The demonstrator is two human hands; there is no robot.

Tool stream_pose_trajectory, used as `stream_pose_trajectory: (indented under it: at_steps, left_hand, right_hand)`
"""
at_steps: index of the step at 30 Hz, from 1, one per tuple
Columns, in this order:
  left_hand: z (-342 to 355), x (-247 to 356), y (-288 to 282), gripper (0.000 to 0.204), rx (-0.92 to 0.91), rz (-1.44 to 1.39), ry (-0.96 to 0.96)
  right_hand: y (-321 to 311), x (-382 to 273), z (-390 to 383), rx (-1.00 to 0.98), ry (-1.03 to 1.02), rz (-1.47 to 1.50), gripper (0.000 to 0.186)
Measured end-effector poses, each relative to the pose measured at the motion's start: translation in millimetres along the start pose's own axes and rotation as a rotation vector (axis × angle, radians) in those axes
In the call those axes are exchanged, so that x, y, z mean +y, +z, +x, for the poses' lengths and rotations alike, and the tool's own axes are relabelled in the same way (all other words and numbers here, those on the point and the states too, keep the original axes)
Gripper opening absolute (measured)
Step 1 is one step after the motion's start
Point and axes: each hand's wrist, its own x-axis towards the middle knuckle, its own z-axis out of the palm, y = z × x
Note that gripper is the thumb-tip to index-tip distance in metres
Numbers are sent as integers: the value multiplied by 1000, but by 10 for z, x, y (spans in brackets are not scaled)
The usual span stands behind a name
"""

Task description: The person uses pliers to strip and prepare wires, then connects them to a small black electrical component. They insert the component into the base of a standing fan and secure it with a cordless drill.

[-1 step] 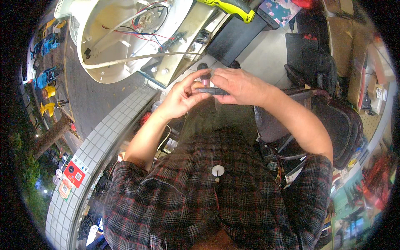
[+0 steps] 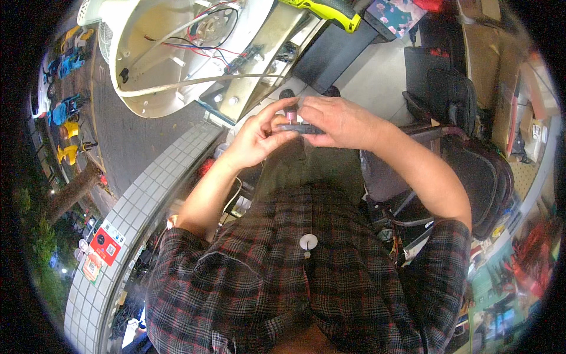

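Observation:
My left hand (image 2: 259,134) and my right hand (image 2: 327,121) meet above my lap, both closed on a small dark flat object (image 2: 298,128). Its detail is too small to make out, and my fingers cover much of it. A small pinkish piece (image 2: 290,115) shows between my fingertips, just above the dark object; I cannot tell whether it is part of it. My left thumb presses along the near side while my right fingers curl over from the other side. Dark shoes (image 2: 332,91) show beyond my hands.
An opened white appliance housing with wires (image 2: 153,65) lies at upper left, near a yellow-green tool (image 2: 321,10). A dark chair (image 2: 480,177) stands at right, with cardboard boxes (image 2: 507,106) behind. A tiled ledge (image 2: 141,203) runs along the left, beside a street with parked scooters (image 2: 68,109).

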Motion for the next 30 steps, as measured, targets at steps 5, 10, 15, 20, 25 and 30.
stream_pose_trajectory:
  at_steps: [5, 10, 15, 20, 25, 30]
  left_hand:
    - [6, 27, 6, 62, -20, -46, -12]
    - [-2, 77, -19, 56, 3, -38, -11]
    - [-2, 106, -63, 54, -72, 34, -50]
    - [4, 91, -32, 56, -45, -31, 2]
    - [-22, 131, -21, 58, -50, -14, -5]
    - [-11, 163, -29, 58, -59, -43, 4]
  right_hand:
    - [-60, 2, -7, -9, 31, -64, 45]
    - [-160, -151, -104, 72, 134, -104, 53]
    - [-130, -113, -162, 16, 99, -146, 47]
    - [-140, -110, -146, 0, 92, -149, 39]
    - [-147, -131, -109, 40, 35, -153, 36]
    - [-219, -151, -43, 39, -44, -252, 36]
